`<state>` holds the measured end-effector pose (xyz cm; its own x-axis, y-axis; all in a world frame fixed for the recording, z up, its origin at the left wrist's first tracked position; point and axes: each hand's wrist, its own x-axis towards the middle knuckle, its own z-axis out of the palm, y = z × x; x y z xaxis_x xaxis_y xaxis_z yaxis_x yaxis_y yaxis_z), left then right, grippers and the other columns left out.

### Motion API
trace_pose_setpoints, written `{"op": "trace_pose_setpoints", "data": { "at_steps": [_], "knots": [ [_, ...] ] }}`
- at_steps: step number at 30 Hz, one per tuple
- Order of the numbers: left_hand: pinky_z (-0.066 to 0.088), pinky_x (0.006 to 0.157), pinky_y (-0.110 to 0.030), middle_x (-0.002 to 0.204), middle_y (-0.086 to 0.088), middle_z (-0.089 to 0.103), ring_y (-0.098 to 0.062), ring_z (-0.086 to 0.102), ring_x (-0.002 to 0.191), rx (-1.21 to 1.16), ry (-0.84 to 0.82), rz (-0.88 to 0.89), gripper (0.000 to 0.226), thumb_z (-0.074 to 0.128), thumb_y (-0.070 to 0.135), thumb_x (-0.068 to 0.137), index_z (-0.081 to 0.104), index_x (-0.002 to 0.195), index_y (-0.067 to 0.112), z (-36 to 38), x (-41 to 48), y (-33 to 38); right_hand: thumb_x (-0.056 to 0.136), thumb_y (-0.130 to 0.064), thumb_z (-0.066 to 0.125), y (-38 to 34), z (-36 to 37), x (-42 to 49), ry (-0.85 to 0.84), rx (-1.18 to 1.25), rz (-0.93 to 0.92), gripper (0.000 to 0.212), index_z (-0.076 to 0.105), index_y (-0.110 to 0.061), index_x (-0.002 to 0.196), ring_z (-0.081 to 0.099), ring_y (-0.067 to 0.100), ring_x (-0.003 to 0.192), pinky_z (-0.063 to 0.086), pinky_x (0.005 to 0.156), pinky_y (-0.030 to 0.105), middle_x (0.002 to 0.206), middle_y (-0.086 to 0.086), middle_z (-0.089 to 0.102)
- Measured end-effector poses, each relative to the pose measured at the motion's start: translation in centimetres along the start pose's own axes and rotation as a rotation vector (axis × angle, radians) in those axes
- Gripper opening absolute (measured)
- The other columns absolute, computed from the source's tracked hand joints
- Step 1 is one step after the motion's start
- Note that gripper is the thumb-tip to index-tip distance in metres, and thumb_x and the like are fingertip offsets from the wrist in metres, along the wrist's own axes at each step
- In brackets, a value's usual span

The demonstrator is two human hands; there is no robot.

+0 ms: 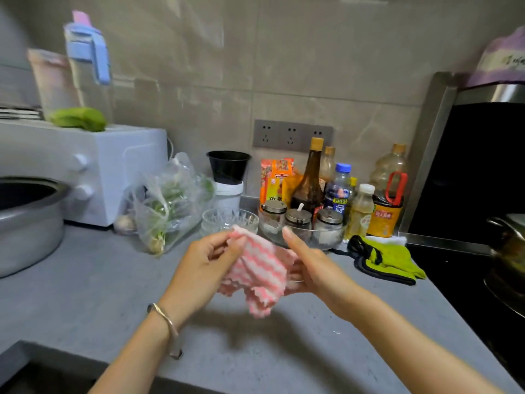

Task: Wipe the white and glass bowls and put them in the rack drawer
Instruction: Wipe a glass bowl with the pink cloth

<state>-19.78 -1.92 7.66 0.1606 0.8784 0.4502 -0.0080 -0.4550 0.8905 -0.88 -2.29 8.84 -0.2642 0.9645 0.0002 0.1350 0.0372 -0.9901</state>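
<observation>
Nearest: two bare forearms above grey speckled bench (85,294), metal bangle (167,322) on left wrist. Held over bench between both hands: pink-and-white striped cloth (261,268). Left hand (204,263) pinching top corner, fingers and thumb closed on it. Right hand (315,268) gripping opposite edge, fingers curled beneath, thumb raised. Just beyond cloth, standing on bench: stacked glass bowls (230,220), untouched. Beside them, clear tray of lidded jars (301,220); green-and-black mitts (389,260) to right. Further back: bag of greens (167,206), white microwave (85,166), bottles (308,180) along grey tiled wall (312,66) with sockets (292,135). Black hob (460,274) far right.
</observation>
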Motion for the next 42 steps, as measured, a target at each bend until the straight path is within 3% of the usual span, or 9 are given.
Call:
{"op": "trace_pose_setpoints", "data": {
  "at_steps": [3, 6, 10, 17, 25, 32, 35, 37, 42],
  "knots": [
    [0.035, 0.041, -0.006, 0.052, 0.013, 0.061, 0.009, 0.047, 0.04, 0.122, -0.164, 0.031, 0.012, 0.057, 0.006, 0.091, 0.068, 0.089, 0.003, -0.1, 0.8, 1.0, 0.09, -0.04, 0.059, -0.1, -0.8, 0.4, -0.239, -0.035, -0.01, 0.039, 0.063, -0.014, 0.119, 0.065, 0.022, 0.103, 0.049, 0.098, 0.033, 0.108, 0.005, 0.071],
    [0.039, 0.06, -0.006, 0.07, 0.015, 0.067, 0.009, 0.053, 0.062, 0.321, -0.253, 0.105, 0.011, 0.063, 0.022, 0.088, 0.073, 0.089, 0.017, 0.2, 2.0, 1.4, 0.089, -0.015, 0.064, -0.5, -0.4, 0.7, -0.38, -0.096, 0.052, 0.035, 0.059, -0.008, 0.123, 0.06, 0.026, 0.112, 0.046, 0.101, 0.04, 0.125, 0.017, 0.062],
    [0.031, 0.09, -0.017, 0.105, 0.017, 0.058, -0.002, 0.044, 0.104, 0.616, -0.201, 0.196, 0.011, 0.062, 0.047, 0.085, 0.064, 0.095, 0.042, 0.0, 4.8, -0.7, 0.088, -0.003, 0.061, 0.4, 0.8, 2.0, -0.257, 0.019, 0.112, 0.025, 0.06, -0.016, 0.11, 0.068, 0.018, 0.092, 0.053, 0.087, 0.035, 0.103, 0.003, 0.071],
    [0.016, 0.115, -0.034, 0.149, -0.004, 0.038, -0.021, 0.023, 0.142, 0.925, -0.198, 0.026, 0.052, 0.055, 0.059, 0.085, 0.057, 0.128, 0.03, -4.1, 9.2, -6.7, 0.086, 0.002, 0.062, 2.1, -1.2, 3.0, 0.03, 0.208, 0.268, 0.017, 0.062, -0.005, 0.101, 0.071, 0.014, 0.063, 0.058, 0.06, 0.026, 0.08, 0.007, 0.074],
    [0.047, 0.087, -0.036, 0.101, 0.003, 0.071, -0.016, 0.059, 0.095, 0.96, -0.308, 0.063, 0.025, 0.057, 0.043, 0.092, 0.073, 0.093, 0.024, -4.7, 11.3, -7.2, 0.087, 0.0, 0.063, 3.1, -1.6, 3.6, 0.041, 0.155, 0.308, 0.018, 0.061, -0.005, 0.105, 0.071, 0.014, 0.064, 0.056, 0.056, 0.025, 0.08, 0.006, 0.074],
    [0.038, 0.077, -0.026, 0.091, 0.01, 0.064, -0.014, 0.053, 0.093, 0.938, -0.242, 0.191, 0.024, 0.056, 0.039, 0.093, 0.071, 0.091, 0.02, -4.4, 11.1, -7.8, 0.087, -0.001, 0.064, 3.6, -2.7, 2.7, 0.077, 0.16, 0.33, 0.018, 0.061, -0.005, 0.103, 0.071, 0.017, 0.069, 0.057, 0.06, 0.028, 0.085, 0.009, 0.074],
    [0.035, 0.075, -0.014, 0.085, 0.011, 0.064, -0.012, 0.056, 0.084, 0.811, -0.193, 0.253, 0.045, 0.05, 0.057, 0.085, 0.071, 0.086, 0.018, -4.3, 11.1, -7.3, 0.087, 0.0, 0.064, 3.6, -3.6, 1.9, 0.099, 0.176, 0.327, 0.018, 0.06, -0.004, 0.104, 0.071, 0.017, 0.068, 0.057, 0.058, 0.027, 0.084, 0.009, 0.074],
    [0.038, 0.076, -0.023, 0.082, 0.012, 0.064, -0.011, 0.057, 0.081, 0.768, -0.12, 0.315, 0.05, 0.039, 0.064, 0.081, 0.068, 0.082, 0.022, -4.1, 11.4, -6.4, 0.087, -0.001, 0.063, 3.6, -4.2, 1.4, 0.113, 0.18, 0.324, 0.019, 0.061, -0.003, 0.105, 0.071, 0.017, 0.069, 0.058, 0.063, 0.028, 0.086, 0.01, 0.074],
    [0.039, 0.083, -0.016, 0.086, 0.008, 0.067, -0.007, 0.058, 0.085, 0.566, -0.042, 0.374, 0.037, 0.052, 0.048, 0.092, 0.068, 0.083, 0.016, -1.3, 10.8, -3.1, 0.086, -0.002, 0.063, 3.8, -6.2, -0.5, 0.202, 0.274, 0.284, 0.02, 0.062, -0.003, 0.106, 0.071, 0.019, 0.072, 0.057, 0.073, 0.031, 0.092, 0.013, 0.074]
  ]
}}
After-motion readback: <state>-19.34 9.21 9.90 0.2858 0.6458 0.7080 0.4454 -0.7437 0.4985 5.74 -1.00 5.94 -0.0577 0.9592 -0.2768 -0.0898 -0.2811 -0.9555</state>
